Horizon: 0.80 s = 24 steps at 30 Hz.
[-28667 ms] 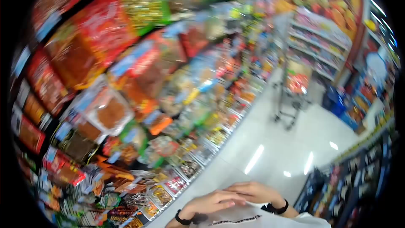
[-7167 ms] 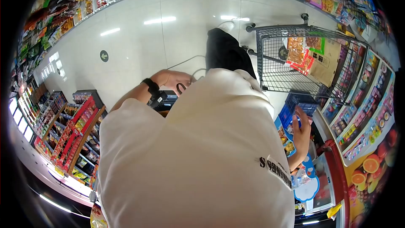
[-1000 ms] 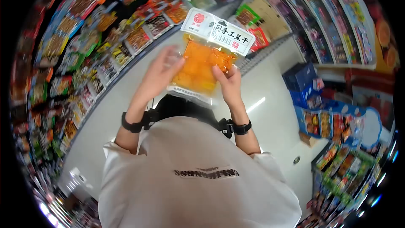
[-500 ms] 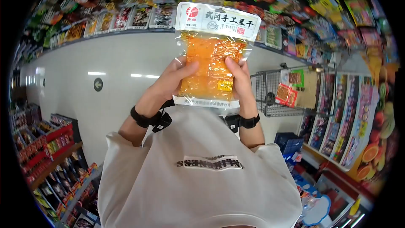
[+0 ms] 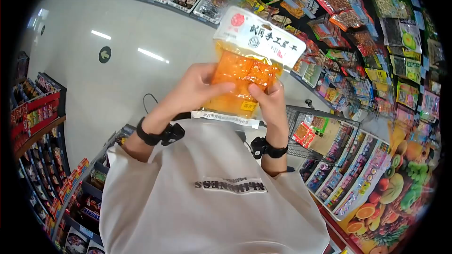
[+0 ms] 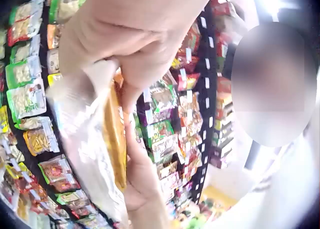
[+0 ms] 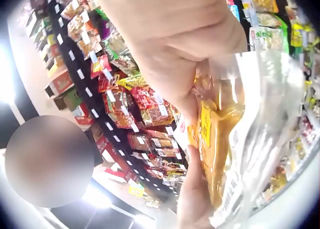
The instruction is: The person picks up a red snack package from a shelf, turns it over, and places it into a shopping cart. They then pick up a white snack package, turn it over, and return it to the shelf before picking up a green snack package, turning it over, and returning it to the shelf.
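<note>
Tiny, unreadable shelf labels (image 5: 419,20)

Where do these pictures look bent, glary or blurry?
Head view: edges bow inside black corners, and light streaks reflect on the floor. Left wrist view: the right side is washed out, with a smeared oval there. Right wrist view: glare whitens the dried tofu package's clear wrapper; a blurred disc sits lower left.

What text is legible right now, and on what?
"武冈手工豆干": header card of the held packet; its small print is illegible.
"四方", rest unclear: yellow sticker.
"武冈市…责任公司", middle unclear: bottom strip.
"SNICKERS": dark box.
Floor sign: arrow only.
Shirt lettering: inverted, unclear.
Shelf tags: too small.
Other packets: mostly blurred.
</note>
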Each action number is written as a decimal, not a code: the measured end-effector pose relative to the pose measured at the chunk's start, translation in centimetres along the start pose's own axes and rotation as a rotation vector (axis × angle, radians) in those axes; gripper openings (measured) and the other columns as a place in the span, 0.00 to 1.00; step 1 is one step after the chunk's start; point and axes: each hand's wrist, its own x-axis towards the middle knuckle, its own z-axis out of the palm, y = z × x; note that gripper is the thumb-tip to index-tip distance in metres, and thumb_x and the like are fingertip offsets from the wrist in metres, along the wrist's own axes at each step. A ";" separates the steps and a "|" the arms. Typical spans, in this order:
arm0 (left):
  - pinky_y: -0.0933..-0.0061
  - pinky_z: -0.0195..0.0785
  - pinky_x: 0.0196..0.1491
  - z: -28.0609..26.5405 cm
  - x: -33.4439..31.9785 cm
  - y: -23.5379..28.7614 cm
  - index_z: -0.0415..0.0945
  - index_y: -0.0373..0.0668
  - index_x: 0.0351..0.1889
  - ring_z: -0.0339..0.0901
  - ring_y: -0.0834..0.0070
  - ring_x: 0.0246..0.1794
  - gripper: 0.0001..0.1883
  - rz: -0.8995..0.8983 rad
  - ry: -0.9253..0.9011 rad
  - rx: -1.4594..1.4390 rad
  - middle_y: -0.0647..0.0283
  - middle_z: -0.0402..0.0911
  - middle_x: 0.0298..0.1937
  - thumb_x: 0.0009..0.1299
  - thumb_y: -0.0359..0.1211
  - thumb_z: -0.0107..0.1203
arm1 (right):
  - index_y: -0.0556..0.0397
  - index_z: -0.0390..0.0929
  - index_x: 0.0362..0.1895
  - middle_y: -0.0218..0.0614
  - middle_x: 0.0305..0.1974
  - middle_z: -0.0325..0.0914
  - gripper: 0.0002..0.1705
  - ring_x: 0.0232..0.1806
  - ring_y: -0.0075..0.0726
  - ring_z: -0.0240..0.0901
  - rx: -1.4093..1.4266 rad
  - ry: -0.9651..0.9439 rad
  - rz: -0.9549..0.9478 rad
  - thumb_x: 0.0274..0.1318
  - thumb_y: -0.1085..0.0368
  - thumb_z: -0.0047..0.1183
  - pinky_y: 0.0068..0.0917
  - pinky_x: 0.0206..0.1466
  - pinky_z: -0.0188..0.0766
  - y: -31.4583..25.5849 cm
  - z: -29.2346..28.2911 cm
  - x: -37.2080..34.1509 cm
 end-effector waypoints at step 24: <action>0.68 0.74 0.60 -1.9 6.1 2.1 0.68 0.32 0.67 0.80 0.73 0.57 0.25 0.175 0.645 0.033 0.57 0.81 0.60 0.75 0.29 0.60 | 0.63 0.79 0.56 0.39 0.48 0.86 0.23 0.49 0.25 0.79 -0.356 -0.555 -0.124 0.63 0.61 0.67 0.28 0.52 0.78 -5.7 1.6 19.4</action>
